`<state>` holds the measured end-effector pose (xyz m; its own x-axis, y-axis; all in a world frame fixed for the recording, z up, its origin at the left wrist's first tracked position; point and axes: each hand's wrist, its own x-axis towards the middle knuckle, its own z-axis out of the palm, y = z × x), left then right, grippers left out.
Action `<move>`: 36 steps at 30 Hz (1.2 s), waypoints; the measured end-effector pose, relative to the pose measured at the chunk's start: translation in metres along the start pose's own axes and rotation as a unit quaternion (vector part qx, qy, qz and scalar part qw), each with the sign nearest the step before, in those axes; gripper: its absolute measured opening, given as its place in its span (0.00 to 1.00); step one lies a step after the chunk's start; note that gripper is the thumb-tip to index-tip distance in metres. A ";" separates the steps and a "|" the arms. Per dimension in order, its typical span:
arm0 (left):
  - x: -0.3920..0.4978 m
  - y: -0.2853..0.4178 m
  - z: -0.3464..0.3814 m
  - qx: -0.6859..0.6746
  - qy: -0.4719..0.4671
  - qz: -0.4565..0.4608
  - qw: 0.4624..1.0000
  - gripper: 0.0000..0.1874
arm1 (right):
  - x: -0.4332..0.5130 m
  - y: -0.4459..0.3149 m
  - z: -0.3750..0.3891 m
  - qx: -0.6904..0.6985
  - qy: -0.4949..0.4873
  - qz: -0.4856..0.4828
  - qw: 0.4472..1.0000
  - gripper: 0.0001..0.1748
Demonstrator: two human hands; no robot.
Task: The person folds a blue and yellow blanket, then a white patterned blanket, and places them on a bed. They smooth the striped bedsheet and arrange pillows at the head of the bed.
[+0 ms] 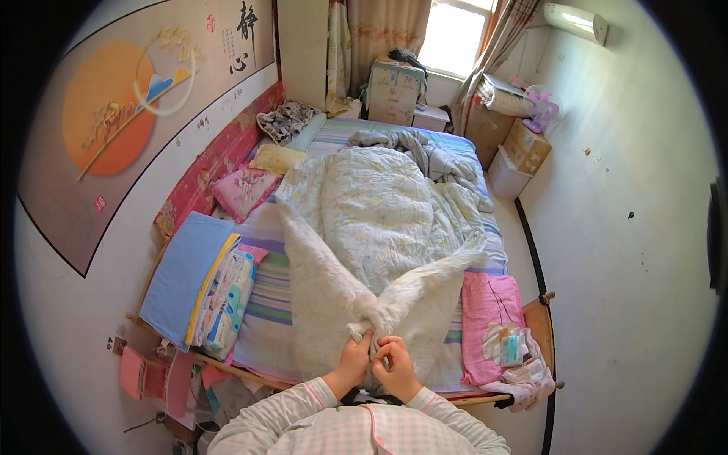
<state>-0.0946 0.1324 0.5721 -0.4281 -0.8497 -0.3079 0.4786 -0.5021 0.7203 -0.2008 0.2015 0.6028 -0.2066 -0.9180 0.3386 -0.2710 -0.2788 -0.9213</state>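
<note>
A pale quilt with a small floral print (pixel 375 210) lies over the striped bed sheet (pixel 270 284), its near part drawn together towards my body. My left hand (pixel 355 358) grips a bunched piece of its white fabric, thumb on top. Close beside it, my right hand (pixel 395 364) has its fingers curled and pinched at the same gathered fabric. From the bunch, two folds spread outward in a V. A grey crumpled blanket (pixel 426 153) lies at the quilt's far edge.
Left on the bed are a folded blue cloth (pixel 187 267), a packaged item (pixel 230 307) and a pink pillow (pixel 244 190). A pink towel (pixel 492 318) and tissue pack (pixel 511 350) lie right. A wooden bed rail (pixel 478 400) runs before me. A pink fan (pixel 537 108) stands on boxes.
</note>
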 end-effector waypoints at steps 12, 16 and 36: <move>0.002 0.001 -0.017 0.095 0.059 0.025 0.993 0.12 | 0.036 -0.003 -0.014 -0.080 0.050 0.117 0.989 0.17; -0.011 0.018 0.013 0.134 0.000 0.100 0.986 0.11 | 0.028 -0.004 -0.006 -0.209 0.068 -0.074 0.973 0.16; -0.024 0.048 0.012 0.492 -0.044 0.311 0.812 0.25 | 0.051 -0.034 0.006 -0.153 -0.015 0.089 0.984 0.17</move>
<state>-0.0705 0.1303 0.6213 -0.4123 -0.8528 0.3206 -0.2022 0.4288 0.8805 -0.1960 0.1624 0.6506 -0.2506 -0.9535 0.1673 -0.5038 -0.0191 -0.8636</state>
